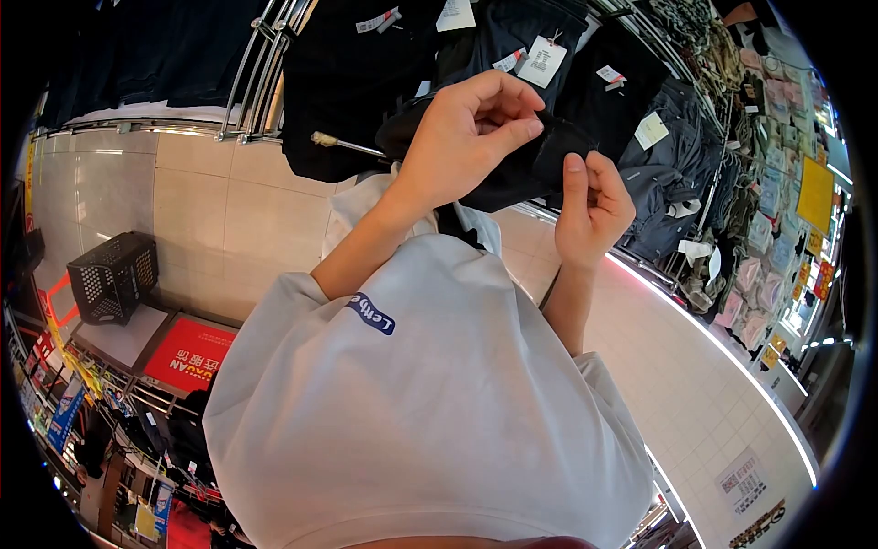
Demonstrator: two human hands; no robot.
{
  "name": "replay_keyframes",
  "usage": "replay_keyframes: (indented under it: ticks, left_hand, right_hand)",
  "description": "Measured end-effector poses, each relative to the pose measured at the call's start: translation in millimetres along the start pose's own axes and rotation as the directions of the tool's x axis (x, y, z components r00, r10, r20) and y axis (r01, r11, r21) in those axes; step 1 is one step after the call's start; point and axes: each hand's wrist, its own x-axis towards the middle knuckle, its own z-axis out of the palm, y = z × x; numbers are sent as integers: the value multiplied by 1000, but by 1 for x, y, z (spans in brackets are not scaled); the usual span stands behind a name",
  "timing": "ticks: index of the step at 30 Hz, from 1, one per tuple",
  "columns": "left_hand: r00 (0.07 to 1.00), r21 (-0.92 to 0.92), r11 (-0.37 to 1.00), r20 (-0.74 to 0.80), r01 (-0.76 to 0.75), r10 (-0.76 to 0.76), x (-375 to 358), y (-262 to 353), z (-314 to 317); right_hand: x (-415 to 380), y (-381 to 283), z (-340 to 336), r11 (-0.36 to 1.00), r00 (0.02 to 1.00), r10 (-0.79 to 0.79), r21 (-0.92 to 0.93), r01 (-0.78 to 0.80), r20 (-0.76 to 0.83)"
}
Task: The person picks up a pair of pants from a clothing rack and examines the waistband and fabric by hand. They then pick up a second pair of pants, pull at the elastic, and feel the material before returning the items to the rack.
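My left hand (469,137) is closed, its thumb and fingers pinching the edge of a black garment (551,154). A little lower on the right, my right hand (592,203) has its thumb and curled fingers on the same dark cloth. A short stretch of the cloth spans the gap between the two hands. The garment's kind cannot be made out, since it blends into the dark clothes behind. Just beyond my hands hang dark trousers (512,37) with a white paper tag (542,61). A metal rod (352,145) with a yellowish tip sticks out left of my left wrist.
Chrome rails (261,73) hold more dark clothes at the upper left. A black perforated basket (112,277) stands at the left, near a red sign (187,354). Packaged goods (757,274) hang along the right wall. Pale floor tiles (274,220) run between the racks.
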Motion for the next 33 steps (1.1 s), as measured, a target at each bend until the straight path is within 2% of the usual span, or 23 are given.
replay_keyframes:
  ticks: [11,18,21,26,29,33]
  left_hand:
    - [1000,-9,1000,-12,12,-12,1,3,-4]
    - [999,9,999,-31,-37,38,1,-1,-5]
    - [1000,-25,1000,16,8,-7,2,-1,-7]
    - [991,39,997,116,60,-64,0,5,-5]
    - [989,51,997,131,61,-67,-1,5,-2]
    - [988,7,991,85,131,-131,0,6,-4]
  right_hand:
    - [-1,3,1,999,999,-36,-15,36,-22]
    - [-1,3,0,1000,999,-12,1,12,-39]
    - [-1,3,-1,1000,999,-11,-2,11,-33]
    - [-2,1,1,1000,1000,-2,14,2,-12]
    - [-1,3,0,995,994,-91,-28,92,58]
    - [1,-3,-7,990,982,-104,-76,117,158]
